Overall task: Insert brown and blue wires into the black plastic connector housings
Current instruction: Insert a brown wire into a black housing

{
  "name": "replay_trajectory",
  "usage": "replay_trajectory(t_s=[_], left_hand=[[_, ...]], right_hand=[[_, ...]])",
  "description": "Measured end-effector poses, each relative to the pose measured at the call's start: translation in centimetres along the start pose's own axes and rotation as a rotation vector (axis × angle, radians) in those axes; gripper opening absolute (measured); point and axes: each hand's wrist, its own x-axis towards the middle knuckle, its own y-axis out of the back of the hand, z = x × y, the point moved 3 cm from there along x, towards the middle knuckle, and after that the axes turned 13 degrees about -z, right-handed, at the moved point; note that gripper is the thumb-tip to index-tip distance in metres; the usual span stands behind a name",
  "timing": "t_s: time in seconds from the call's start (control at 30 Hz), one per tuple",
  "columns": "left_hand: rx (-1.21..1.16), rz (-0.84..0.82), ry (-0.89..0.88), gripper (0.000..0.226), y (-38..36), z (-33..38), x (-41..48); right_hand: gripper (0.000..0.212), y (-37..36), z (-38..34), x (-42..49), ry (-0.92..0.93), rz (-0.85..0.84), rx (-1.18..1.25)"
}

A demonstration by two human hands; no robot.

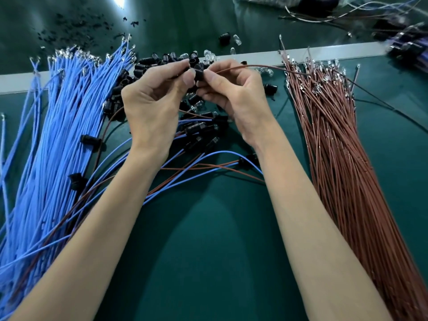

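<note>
Many blue wires (60,126) are lying in a big bunch to the left of the pile of black housings (143,63). Over the pile, the left hand (152,105) is pinching one black housing (199,74) between its thumb and fingers. Below the pile, closer to the person, some joined blue and brown wires (196,169) are lying in a loose tangle on the green table (220,251). The right hand (236,98) is also hanging over the pile, pinching one brown wire (254,66) with its thumb and finger. The end of that wire is meeting the held housing. The wire is stretching away to the right of the pile, where a big bunch of brown wires (335,144) is lying.
</note>
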Motion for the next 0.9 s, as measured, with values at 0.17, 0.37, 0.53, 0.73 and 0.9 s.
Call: replay_trajectory(t_s=[0.17, 0.37, 0.53, 0.73, 0.9], left_hand=[[-0.164, 0.100, 0.094, 0.016, 0.1, -0.6, 0.1], [-0.164, 0.086, 0.107, 0.006, -0.2, -0.7, -0.2], [-0.101, 0.171, 0.158, 0.005, 1.1, -0.7, 0.1], [0.043, 0.069, 0.220, 0.009, 1.7, -0.8, 0.7], [0.128, -0.011, 0.196, 0.010, 0.7, -0.7, 0.4]], right_hand=[[0.015, 0.0, -0.3, -0.1, 0.000, -0.047, -0.018], [0.014, 0.1, -0.3, -0.1, -0.016, -0.038, -0.034], [0.030, 1.1, -1.0, -0.1, -0.177, 0.240, -0.161], [0.038, 8.5, -7.5, -5.9, -0.816, 0.135, -1.173], [0.046, 10.5, -10.3, -13.1, -0.689, 0.661, -1.327]])
